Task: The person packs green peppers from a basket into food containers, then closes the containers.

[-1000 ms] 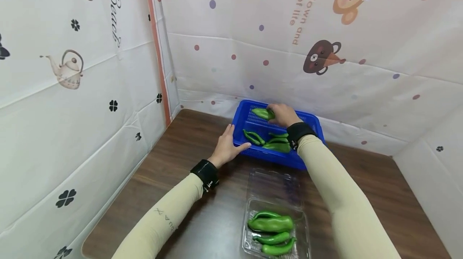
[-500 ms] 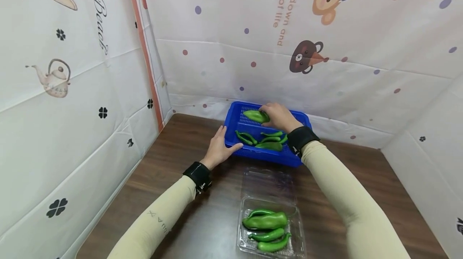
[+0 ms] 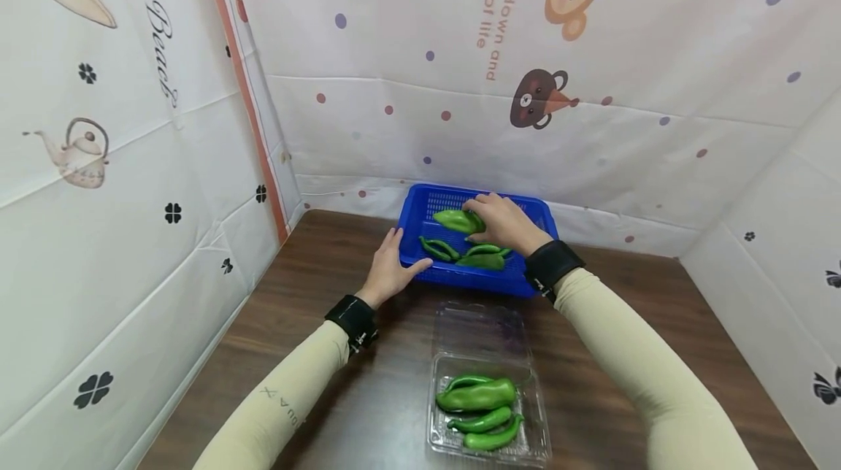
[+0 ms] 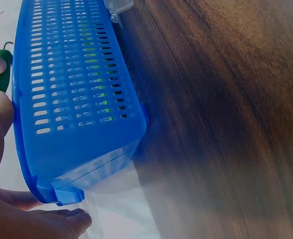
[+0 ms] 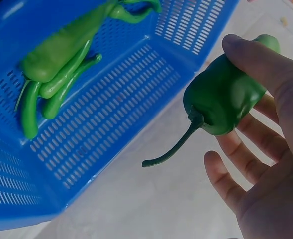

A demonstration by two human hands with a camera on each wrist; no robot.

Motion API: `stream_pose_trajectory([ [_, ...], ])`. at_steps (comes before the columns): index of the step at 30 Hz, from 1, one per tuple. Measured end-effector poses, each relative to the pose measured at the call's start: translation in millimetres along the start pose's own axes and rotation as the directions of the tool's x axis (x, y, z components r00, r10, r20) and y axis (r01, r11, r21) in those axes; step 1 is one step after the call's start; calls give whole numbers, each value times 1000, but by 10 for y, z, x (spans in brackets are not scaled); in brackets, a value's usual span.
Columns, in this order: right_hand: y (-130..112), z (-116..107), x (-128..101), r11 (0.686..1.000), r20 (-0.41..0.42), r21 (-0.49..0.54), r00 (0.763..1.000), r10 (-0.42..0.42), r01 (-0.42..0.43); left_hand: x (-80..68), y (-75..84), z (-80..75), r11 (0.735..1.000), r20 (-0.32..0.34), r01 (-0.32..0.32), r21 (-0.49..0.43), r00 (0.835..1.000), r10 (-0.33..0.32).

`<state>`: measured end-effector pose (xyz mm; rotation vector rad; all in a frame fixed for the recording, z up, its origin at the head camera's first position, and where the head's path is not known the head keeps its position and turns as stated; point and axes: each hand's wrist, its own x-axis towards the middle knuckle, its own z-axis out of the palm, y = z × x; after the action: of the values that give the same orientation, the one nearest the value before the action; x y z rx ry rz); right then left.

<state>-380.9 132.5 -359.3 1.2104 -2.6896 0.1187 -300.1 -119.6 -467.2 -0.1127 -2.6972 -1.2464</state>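
Observation:
My right hand (image 3: 507, 225) holds a plump green pepper (image 3: 453, 220) over the blue plastic basket (image 3: 473, 279), thumb on one side and fingers on the other. In the right wrist view this pepper (image 5: 228, 92) has its curved stem pointing away from the palm. Inside the basket lie a broad green pepper (image 3: 482, 262) and several slim ones (image 3: 439, 249). My left hand (image 3: 386, 274) rests at the basket's front left corner, thumb along the front rim and straight fingers against the left side. The left wrist view shows the basket's slotted wall (image 4: 71, 74) close beside that hand.
A clear hinged plastic box (image 3: 431, 419) stands in front of the basket, its lid (image 3: 482, 331) folded back toward it. Several green peppers (image 3: 477, 395) lie in the box. The wooden table (image 3: 296, 309) is bordered by patterned sheets (image 3: 394, 134) at the back and sides.
The head view has shifted, so everything appears further left. My right hand, with the pepper, has come slightly nearer over the basket. My left hand stays at the corner.

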Motion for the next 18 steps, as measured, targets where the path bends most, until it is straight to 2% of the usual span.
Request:
stream_pose_trajectory([
  [3, -17, -9, -70, 1000, -8, -7, 1000, -8, 8, -22, 5, -15, 1000, -8, -10, 4, 1000, 10],
  [11, -111, -84, -314, 999, -62, -24, 997, -49, 48, -132, 23, -84, 994, -46, -112, -10, 993, 112],
  [18, -177, -85, -532, 997, -93, -24, 993, -74, 72, -281, 76, -89, 983, -29, -183, -14, 983, 183],
])
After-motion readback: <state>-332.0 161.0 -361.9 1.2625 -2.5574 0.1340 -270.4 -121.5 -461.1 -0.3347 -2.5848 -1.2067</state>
